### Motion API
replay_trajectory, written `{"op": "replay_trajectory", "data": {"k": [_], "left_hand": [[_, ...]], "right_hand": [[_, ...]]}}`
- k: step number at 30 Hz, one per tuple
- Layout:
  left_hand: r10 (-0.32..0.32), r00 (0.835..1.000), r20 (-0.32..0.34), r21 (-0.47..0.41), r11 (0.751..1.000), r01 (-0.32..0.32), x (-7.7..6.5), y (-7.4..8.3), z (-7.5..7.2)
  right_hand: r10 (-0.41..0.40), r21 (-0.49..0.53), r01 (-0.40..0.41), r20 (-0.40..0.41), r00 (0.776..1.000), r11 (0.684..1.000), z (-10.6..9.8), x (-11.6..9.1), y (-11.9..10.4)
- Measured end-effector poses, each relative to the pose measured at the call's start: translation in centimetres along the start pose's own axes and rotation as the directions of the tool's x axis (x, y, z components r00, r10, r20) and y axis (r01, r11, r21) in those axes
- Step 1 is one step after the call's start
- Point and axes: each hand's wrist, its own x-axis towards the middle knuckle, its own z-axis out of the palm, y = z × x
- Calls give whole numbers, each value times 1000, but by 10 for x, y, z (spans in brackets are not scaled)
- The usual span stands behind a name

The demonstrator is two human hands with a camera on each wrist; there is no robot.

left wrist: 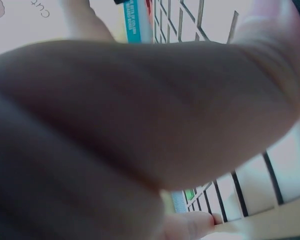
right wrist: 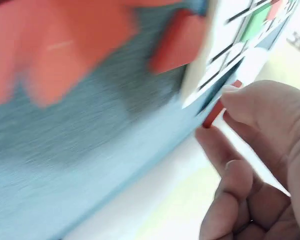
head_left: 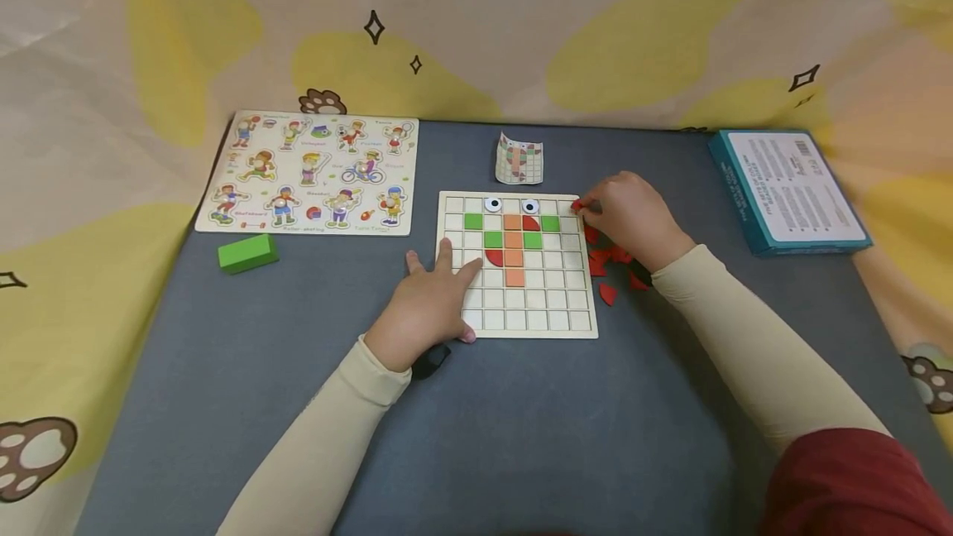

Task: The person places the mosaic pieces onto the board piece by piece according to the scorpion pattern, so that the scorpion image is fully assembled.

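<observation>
A pale wooden grid board lies on the table, with green squares, orange squares, two red quarter-round pieces and two googly eyes set in its cells. My left hand rests spread on the board's left edge, thumb at the lower rim. At the top right corner of the board, my right hand pinches a red quarter-round piece between thumb and finger. Several loose red pieces lie under and beside the right wrist, against the board's right edge. The left wrist view is mostly filled by the hand itself.
Behind the board lies a small curled pattern card. To the left are a sports-figure puzzle board and a green block. A teal box sits at the back right. A patterned cloth hangs along the table's back.
</observation>
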Motion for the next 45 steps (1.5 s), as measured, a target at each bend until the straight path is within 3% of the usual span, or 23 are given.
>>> {"op": "replay_trajectory", "data": {"k": [7, 16, 24, 31, 36, 45], "left_hand": [[6, 1000, -1, 7, 1000, -6, 1, 3, 3], [16, 1000, -23, 2, 1000, -16, 2, 3, 6], [19, 1000, -19, -1, 1000, -19, 1, 3, 4], [25, 999, -32, 10, 1000, -25, 1, 1, 3], [22, 999, -31, 13, 1000, -21, 1, 1, 3], [13, 1000, -22, 15, 1000, -13, 0, 0, 1]], "right_hand": [[-123, 31, 122, 44, 991, 992, 8, 16, -12], [-219, -47, 220, 26, 975, 974, 13, 9, -7], [-156, -10, 157, 53, 986, 988, 5, 5, 1], [-35, 48, 31, 82, 996, 998, -12, -9, 13], [21, 96, -35, 144, 989, 995, -5, -30, 15], [19, 82, -28, 102, 995, 996, 10, -42, 16]]}}
